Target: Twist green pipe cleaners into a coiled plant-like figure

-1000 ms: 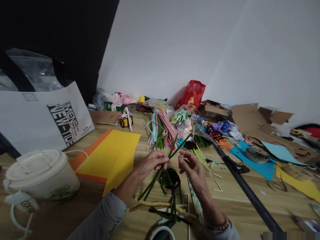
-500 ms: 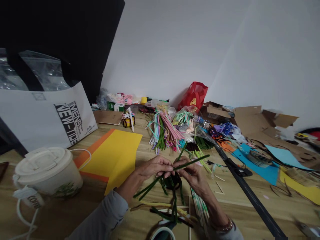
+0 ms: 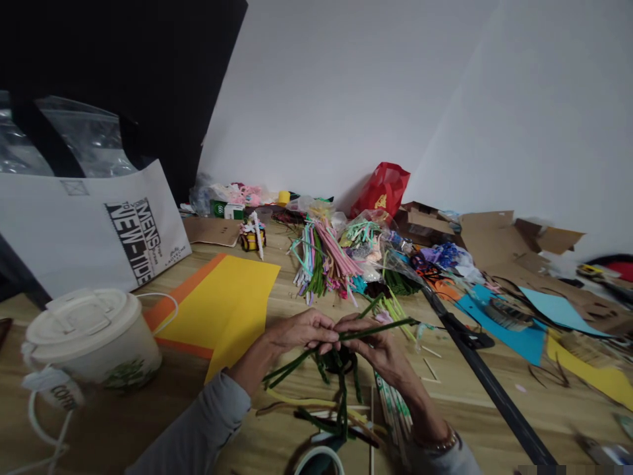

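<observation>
Dark green fuzzy stems (image 3: 383,327) run crosswise between my two hands, their ends sticking out on both sides. My left hand (image 3: 309,330) pinches them near the middle, fingertips pressed together. Against it, my right hand (image 3: 368,340) grips the same stems, its fingers closed and touching the left fingertips. Below the hands hangs or stands a dark green piece (image 3: 341,369) with several fuzzy legs; the hands partly hide its top. Yellow, brown and green stems (image 3: 306,399) lie beneath it, beside a round-rimmed container (image 3: 320,455) at the bottom edge.
Yellow sheets (image 3: 230,297) and a lidded white tub (image 3: 93,336) are at left, by a white bag (image 3: 74,231). Bundled coloured stems (image 3: 329,257) lie behind the hands. A black strip (image 3: 489,376), blue sheets (image 3: 514,330) and cardboard (image 3: 494,244) occupy the right.
The right hand and the stems' right end have dipped slightly. Both hands still hold the stems close together, and the whole view has shifted a little.
</observation>
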Action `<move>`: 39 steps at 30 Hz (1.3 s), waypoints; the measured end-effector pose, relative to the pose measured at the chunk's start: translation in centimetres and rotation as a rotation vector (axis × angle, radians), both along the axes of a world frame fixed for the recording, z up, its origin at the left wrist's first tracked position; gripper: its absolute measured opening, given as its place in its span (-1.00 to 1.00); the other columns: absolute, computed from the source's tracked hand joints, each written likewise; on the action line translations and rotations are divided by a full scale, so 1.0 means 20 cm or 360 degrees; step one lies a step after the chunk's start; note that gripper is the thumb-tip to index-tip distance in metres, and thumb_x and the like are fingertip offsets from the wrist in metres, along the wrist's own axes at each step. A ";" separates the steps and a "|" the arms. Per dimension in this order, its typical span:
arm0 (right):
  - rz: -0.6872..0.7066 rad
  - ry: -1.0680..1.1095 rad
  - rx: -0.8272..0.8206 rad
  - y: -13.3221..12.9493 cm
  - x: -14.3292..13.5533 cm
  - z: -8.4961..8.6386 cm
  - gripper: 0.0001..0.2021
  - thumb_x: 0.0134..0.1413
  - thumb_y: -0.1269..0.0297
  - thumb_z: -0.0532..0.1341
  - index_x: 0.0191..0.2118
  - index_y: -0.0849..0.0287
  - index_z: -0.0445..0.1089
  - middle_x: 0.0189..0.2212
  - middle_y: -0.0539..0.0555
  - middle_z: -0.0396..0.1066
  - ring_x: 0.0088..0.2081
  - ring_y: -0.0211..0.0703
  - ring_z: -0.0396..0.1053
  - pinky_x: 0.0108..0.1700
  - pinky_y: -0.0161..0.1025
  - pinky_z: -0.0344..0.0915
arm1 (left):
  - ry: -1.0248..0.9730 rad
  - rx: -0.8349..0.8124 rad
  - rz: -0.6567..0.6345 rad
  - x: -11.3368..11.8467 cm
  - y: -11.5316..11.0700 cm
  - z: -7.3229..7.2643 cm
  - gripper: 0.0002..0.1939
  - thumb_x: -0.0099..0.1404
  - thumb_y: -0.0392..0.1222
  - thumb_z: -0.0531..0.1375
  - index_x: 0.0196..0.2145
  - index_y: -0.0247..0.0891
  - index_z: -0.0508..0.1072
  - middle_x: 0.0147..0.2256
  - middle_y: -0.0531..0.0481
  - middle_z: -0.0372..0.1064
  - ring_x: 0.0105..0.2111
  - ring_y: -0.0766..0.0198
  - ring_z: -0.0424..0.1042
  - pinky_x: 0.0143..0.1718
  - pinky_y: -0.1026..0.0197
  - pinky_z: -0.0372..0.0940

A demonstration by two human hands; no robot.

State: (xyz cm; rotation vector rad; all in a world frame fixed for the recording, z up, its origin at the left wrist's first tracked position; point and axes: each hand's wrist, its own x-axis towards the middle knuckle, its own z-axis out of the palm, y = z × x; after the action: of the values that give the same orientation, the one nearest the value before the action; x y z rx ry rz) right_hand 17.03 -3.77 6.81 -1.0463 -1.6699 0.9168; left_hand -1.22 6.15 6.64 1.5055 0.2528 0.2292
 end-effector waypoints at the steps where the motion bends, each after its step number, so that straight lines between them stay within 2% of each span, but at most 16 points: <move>1: 0.0017 0.0017 -0.0012 0.00 0.00 0.00 -0.79 0.11 0.23 0.23 -0.12 0.04 0.49 -0.22 0.09 0.39 -0.24 -0.14 0.38 -0.25 -0.26 0.34 | -0.0001 0.0000 0.0005 0.00 0.00 0.00 -0.65 0.16 0.03 0.22 -0.38 -0.39 0.50 -0.64 0.08 0.27 -0.65 0.47 0.12 -0.62 0.35 -0.12; 8: 0.0000 -0.0022 0.0064 0.00 -0.01 0.02 -0.83 0.06 0.19 0.27 -0.22 0.07 0.52 -0.29 0.08 0.41 -0.24 -0.13 0.38 -0.19 -0.23 0.34 | 0.0010 0.0057 -0.0061 0.00 0.00 -0.02 -0.62 0.15 0.06 0.22 -0.37 -0.39 0.51 -0.64 0.08 0.26 -0.67 0.48 0.09 -0.64 0.36 -0.13; 13: -0.0050 -0.0145 0.0075 -0.02 -0.01 0.04 -0.79 0.07 0.10 0.24 -0.30 0.10 0.53 -0.35 0.07 0.40 -0.28 -0.13 0.37 -0.26 -0.24 0.32 | 0.0015 0.0138 -0.0108 0.00 0.00 -0.01 -0.60 0.15 0.10 0.22 -0.35 -0.37 0.51 -0.61 0.06 0.30 -0.66 0.47 0.10 -0.63 0.36 -0.10; 19: -0.0135 -0.0227 0.0088 -0.02 -0.01 0.04 -0.76 0.08 0.07 0.22 -0.38 0.13 0.51 -0.40 0.06 0.39 -0.34 -0.16 0.36 -0.31 -0.27 0.29 | 0.0029 0.0234 -0.0002 0.00 0.00 0.01 -0.61 0.17 0.07 0.21 -0.36 -0.39 0.51 -0.60 0.04 0.33 -0.64 0.45 0.10 -0.60 0.36 -0.06; 22: -0.0169 -0.0250 0.0110 -0.01 0.00 0.05 -0.78 0.08 0.11 0.23 -0.39 0.14 0.50 -0.41 0.05 0.40 -0.34 -0.16 0.36 -0.30 -0.26 0.28 | 0.0046 0.0234 0.0031 0.00 0.00 0.01 -0.62 0.17 0.06 0.20 -0.36 -0.39 0.51 -0.59 0.03 0.34 -0.63 0.45 0.11 -0.58 0.36 -0.04; 26: -0.0099 -0.0248 0.0121 -0.01 0.01 0.05 -0.79 0.11 0.13 0.21 -0.33 0.13 0.52 -0.39 0.07 0.43 -0.32 -0.14 0.39 -0.27 -0.24 0.30 | 0.0096 0.0159 -0.0033 0.00 0.01 0.00 -0.62 0.16 0.06 0.21 -0.36 -0.38 0.50 -0.60 0.05 0.31 -0.62 0.44 0.13 -0.57 0.36 -0.03; 29: -0.0097 -0.0275 0.0101 -0.01 0.01 0.06 -0.78 0.11 0.13 0.21 -0.33 0.14 0.52 -0.39 0.07 0.44 -0.32 -0.14 0.39 -0.28 -0.26 0.30 | 0.0094 0.0210 -0.0027 0.00 0.01 0.00 -0.64 0.17 0.05 0.20 -0.39 -0.38 0.49 -0.61 0.06 0.30 -0.61 0.43 0.15 -0.55 0.36 0.00; 34: -0.0307 -0.0398 0.0020 -0.01 0.01 0.05 -0.82 0.11 0.19 0.19 -0.37 0.16 0.47 -0.44 0.03 0.44 -0.38 -0.17 0.35 -0.35 -0.29 0.25 | 0.0105 0.0565 0.0230 0.01 -0.02 0.02 -0.72 0.23 -0.06 0.14 -0.41 -0.36 0.47 -0.58 0.03 0.34 -0.55 0.37 0.25 -0.48 0.35 0.09; 39: -0.0465 -0.0214 -0.0036 0.01 -0.02 0.00 -0.83 0.08 0.17 0.19 -0.38 0.16 0.42 -0.48 0.01 0.42 -0.42 -0.18 0.32 -0.39 -0.30 0.23 | 0.0212 0.1251 0.0621 0.04 -0.09 0.06 -0.77 0.27 -0.21 0.08 -0.48 -0.30 0.45 -0.59 0.04 0.33 -0.56 0.35 0.23 -0.50 0.33 0.04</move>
State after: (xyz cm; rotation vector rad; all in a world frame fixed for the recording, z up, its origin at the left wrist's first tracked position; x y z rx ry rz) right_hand 16.68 -3.57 6.87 -1.3510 -1.5634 0.6879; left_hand -0.44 4.40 7.85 2.2460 0.6142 0.5883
